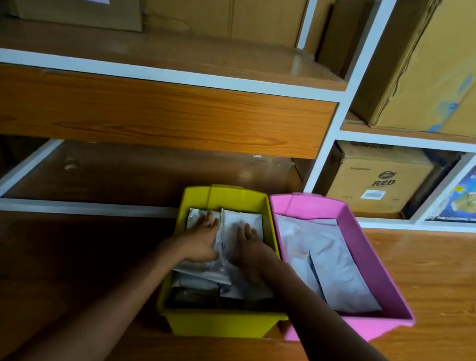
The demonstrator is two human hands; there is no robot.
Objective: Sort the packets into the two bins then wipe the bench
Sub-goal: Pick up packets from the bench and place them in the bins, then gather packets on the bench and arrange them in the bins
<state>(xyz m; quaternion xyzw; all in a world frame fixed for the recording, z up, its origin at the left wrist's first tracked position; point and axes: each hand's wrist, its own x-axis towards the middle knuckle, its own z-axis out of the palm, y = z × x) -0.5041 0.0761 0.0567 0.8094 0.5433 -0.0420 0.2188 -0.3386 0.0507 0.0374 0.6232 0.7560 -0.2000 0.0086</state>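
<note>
Now we press both palms down, fingers straight and gripping nothing: left hand (201, 242) and right hand (250, 251) lie flat on the silver packets (243, 216) piled in the yellow bin (216, 323). Just beside it, the pink bin (381, 255) holds grey packets (333, 259); both bins stand on the wooden bench (57, 276).

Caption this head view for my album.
Left hand and right hand rest on silver foil packets in a yellow plastic bin beside a pink plastic bin.

Bare forearms (315, 329) run to a bare left hand (200, 242) and right hand (250, 250)
</note>
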